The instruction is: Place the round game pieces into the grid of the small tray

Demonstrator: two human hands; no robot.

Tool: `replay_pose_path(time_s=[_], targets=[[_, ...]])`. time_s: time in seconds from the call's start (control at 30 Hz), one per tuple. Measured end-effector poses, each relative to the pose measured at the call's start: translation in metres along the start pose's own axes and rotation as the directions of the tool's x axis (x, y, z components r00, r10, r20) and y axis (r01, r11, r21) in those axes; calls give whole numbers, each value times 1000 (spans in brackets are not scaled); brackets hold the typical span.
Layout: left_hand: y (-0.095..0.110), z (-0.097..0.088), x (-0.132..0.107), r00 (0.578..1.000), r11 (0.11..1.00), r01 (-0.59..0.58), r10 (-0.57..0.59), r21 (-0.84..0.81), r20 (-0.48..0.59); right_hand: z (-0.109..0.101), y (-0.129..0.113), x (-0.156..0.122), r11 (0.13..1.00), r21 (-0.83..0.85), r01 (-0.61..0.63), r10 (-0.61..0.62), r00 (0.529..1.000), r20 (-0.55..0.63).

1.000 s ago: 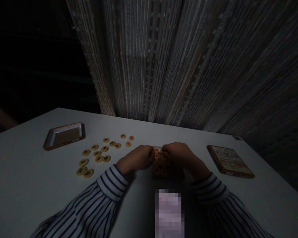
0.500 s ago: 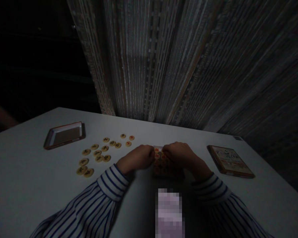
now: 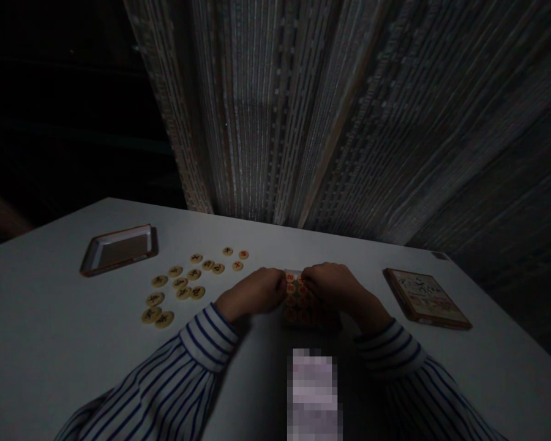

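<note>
The curled left hand [image 3: 252, 291] and right hand [image 3: 335, 288] touch round wooden red-marked discs [image 3: 294, 308] on the white desk [image 3: 50, 306], though dim light hides any grip.

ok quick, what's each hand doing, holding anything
Left hand: curled against the red-marked game pieces, can't tell if gripping.
Right hand: curled against them too, can't tell if gripping.

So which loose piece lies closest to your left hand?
The red-marked disc, just beyond your left hand; the other red-marked disc sits farther back.
</note>
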State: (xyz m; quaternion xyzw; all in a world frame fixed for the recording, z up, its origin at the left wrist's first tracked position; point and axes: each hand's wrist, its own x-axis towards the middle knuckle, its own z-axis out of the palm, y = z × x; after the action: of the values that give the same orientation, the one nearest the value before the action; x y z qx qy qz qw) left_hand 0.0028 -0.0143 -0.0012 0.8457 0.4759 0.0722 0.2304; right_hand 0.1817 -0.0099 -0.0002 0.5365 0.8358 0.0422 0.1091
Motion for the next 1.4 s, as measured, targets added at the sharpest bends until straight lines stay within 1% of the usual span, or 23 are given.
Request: replay_pose_path(time_s=[0.23, 0.37, 0.5, 0.63, 0.77, 1.1, 1.4], targets=[[0, 0, -1, 1000, 1000, 2, -2, -1, -1, -4, -3, -1, 1000, -2, -6, 6, 1000, 16], [-1, 1, 0, 1000, 1000, -12, 12, -13, 5, -2, -3, -1, 1000, -2, 1, -1, 1000, -6], [-2, 1, 1, 1000, 1000, 7, -7, -13, 8, -5, 0, -3, 1000, 6, 2, -2, 1000, -13], [-3, 2, 0, 1000, 1000, 24, -24, -13, -4, -11, 8, -6, 998, 42, -56, 57, 998, -35], [-4, 3, 1, 999, 999, 32, -32, -30, -6, -15, 16, -10, 993, 32, -115, 117, 992, -50], [-2, 2, 0, 999, 998, 48, -49, -34, -11, -7, 22, -8, 985, 13, -171, 171, 985, -9], [-1, 2, 1, 999, 999, 43, -44, -24, -20, -4, 22, -9, 988, -26, -150, 150, 988, -25]])
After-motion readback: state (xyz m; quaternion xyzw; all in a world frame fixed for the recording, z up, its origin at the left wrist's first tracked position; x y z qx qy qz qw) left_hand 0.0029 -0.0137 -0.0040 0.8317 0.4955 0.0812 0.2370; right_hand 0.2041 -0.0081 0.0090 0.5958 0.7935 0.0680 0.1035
